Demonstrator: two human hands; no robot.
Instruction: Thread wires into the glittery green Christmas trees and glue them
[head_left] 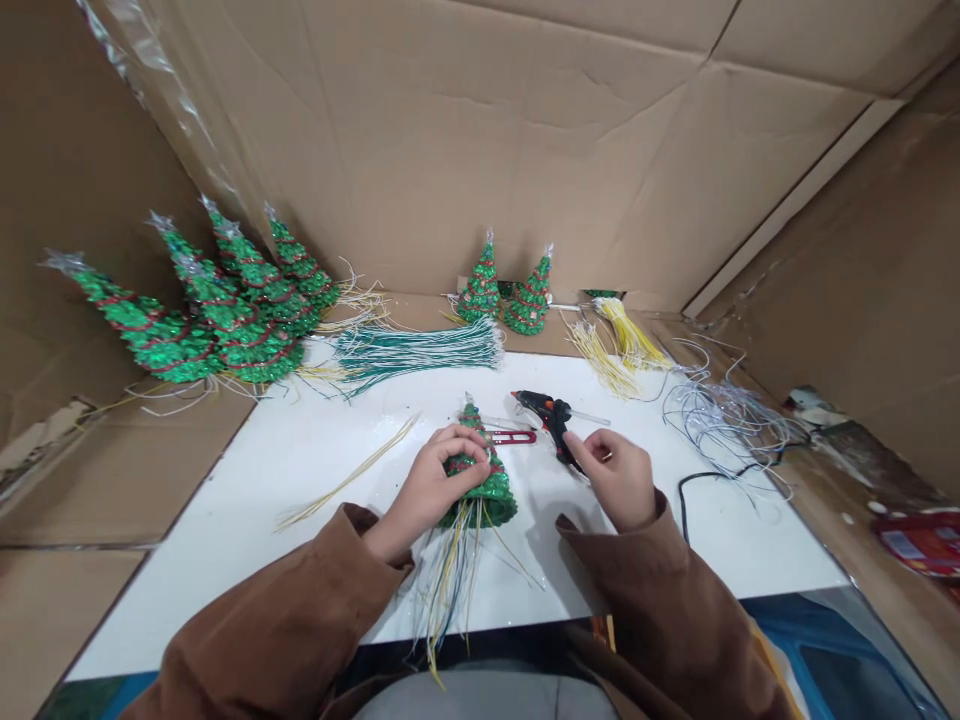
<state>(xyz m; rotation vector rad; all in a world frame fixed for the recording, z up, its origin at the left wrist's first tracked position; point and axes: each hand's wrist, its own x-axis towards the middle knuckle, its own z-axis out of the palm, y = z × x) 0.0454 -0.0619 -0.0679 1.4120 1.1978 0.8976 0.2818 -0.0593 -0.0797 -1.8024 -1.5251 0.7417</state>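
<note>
A small green Christmas tree (499, 490) with red garland leans over the white tabletop, yellow, white and green wires trailing from its base towards me. My left hand (450, 465) is closed at its side, thumb and forefinger pinched in front of the branches, with a tiny pale bit at the fingertips. To the right, my right hand (619, 480) is curled beside the handle of a black glue gun (551, 412) with an orange nozzle. Whether those fingers hold something small cannot be made out. A red-handled cutter (514, 437) lies just behind the tree.
Several finished trees (244, 315) stand at the back left, two more trees (484, 280) at the back. Bundles of green wires (420, 347), yellow wires (630, 335) and tangled white wires (720, 420) lie around. Loose yellow wires (360, 468) lie left. A black cord (682, 500) runs right. Cardboard walls (525, 130) enclose the table.
</note>
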